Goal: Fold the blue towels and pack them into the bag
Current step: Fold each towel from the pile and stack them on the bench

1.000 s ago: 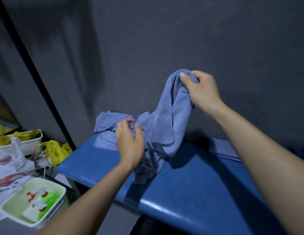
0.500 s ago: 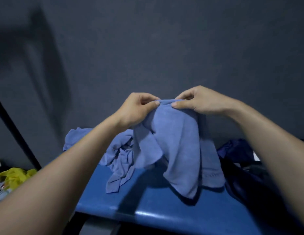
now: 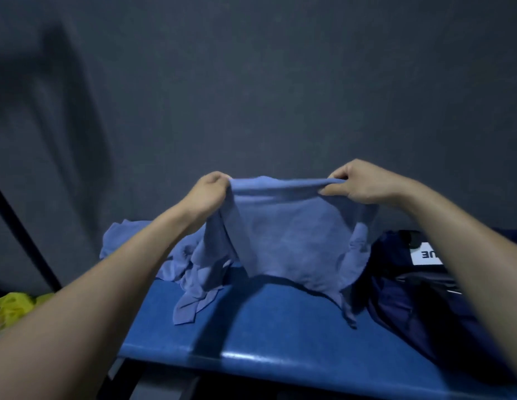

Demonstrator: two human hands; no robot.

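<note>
Pinching a blue towel (image 3: 286,241) taut by its top edge, left hand (image 3: 206,194) and right hand (image 3: 358,183) seem ready to lay it flat for folding.

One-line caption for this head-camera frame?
Both hands, left and right, stretch a blue towel above the blue bench.

A plain, pale periwinkle-blue towel (image 3: 283,235) hangs between the left hand (image 3: 208,194) and the right hand (image 3: 358,183), with no pattern on it. Below the left hand, a crumpled heap of towels (image 3: 176,264) shows the same soft blue. Beneath both hands, the table (image 3: 274,333) is a glossy, deeper royal blue. Under the right hand, the bag (image 3: 418,295) is dark navy with a white label (image 3: 424,254) carrying black letters. Far left of the left hand lies something bright yellow (image 3: 12,307). Behind the hands, the wall (image 3: 266,82) is flat dark grey.
</note>
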